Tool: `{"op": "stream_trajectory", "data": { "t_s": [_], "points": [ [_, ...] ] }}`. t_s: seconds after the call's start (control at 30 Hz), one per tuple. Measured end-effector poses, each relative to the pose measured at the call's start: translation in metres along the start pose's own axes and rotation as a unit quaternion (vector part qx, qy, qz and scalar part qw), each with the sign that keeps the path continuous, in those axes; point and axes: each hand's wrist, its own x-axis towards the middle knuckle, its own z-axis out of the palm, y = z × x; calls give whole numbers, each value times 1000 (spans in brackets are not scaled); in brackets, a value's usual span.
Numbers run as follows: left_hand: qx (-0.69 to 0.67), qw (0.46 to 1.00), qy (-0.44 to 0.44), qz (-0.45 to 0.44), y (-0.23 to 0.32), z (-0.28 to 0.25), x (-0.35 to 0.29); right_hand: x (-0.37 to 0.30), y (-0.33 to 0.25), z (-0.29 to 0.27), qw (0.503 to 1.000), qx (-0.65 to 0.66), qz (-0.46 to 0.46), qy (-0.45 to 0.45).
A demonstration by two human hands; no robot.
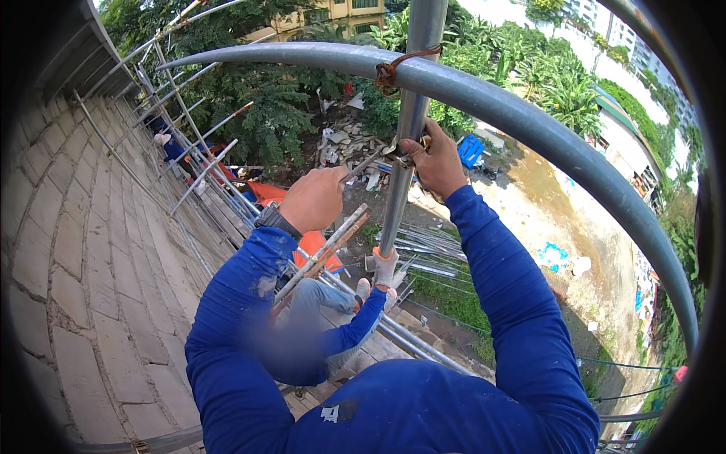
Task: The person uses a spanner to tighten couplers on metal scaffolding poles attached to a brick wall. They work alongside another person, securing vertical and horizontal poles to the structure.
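An upright metal scaffold pipe [398, 204] stands in front of me. A small scaffold clamp [395, 151] sits around it. My right hand [439, 160] is closed on the clamp from the right, thumb across its front. In my closed left hand [314, 198] is a thin metal wrench [364, 163], whose far end meets the clamp. The head of the wrench is partly hidden there. Below me a co-worker's gloved hand [385, 266] grips the lower end of the pipe.
A horizontal pipe [522, 113] crosses the upright, with rusty wire [387, 73] tied at the crossing. At left rises a block wall [98, 265]. The co-worker in blue sits on planks [363, 352] below. Far down lie stacked metal bars [431, 250] and rubble.
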Motion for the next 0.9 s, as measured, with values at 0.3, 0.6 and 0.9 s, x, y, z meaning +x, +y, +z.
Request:
{"op": "stream_trajectory", "data": {
  "t_s": [0.3, 0.6, 0.9],
  "points": [
    [-33, 998, 39, -27, -22, 12, 5, -1, -1, 3, 999, 47, 17, 9],
    [155, 981, 120, -6, -11, -6, 2, 0, 1, 1, 1000, 24, 13, 13],
    [236, 972, 5, 8, 27, -35, 20, 2, 6, -1, 1000, 7, 11, 3]
  ]
}}
